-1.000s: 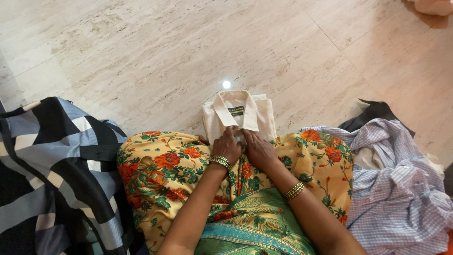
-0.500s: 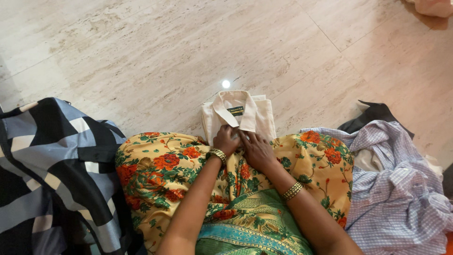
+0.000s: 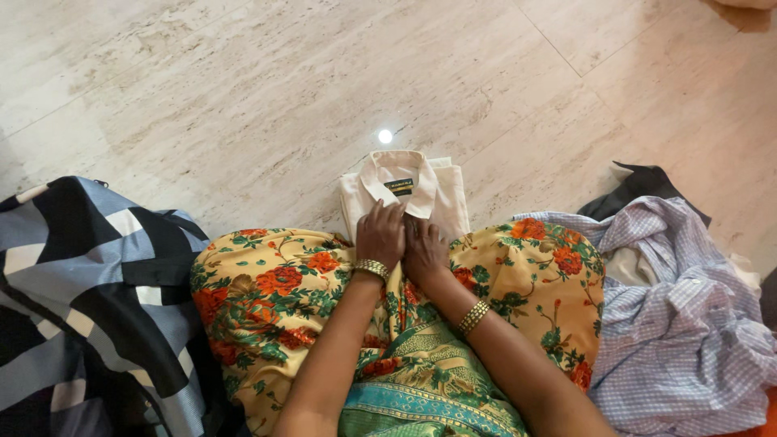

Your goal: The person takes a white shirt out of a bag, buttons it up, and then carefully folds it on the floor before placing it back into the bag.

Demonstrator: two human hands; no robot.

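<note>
A: So where's the folded cream cotton shirt (image 3: 441, 194)?

B: Flat on the pale marble floor (image 3: 243, 97), collar up, right at the knees of the yellow floral sari (image 3: 275, 283). The left hand (image 3: 380, 235) and right hand (image 3: 422, 252) lie side by side on its lower edge, fingers flat and pressing, not gripping, probably to keep the fold tidy.

A: Other clothes?

B: A black-and-blue checked cloth (image 3: 89, 283) sits left, a crumpled lilac check shirt (image 3: 688, 324) right.
</note>
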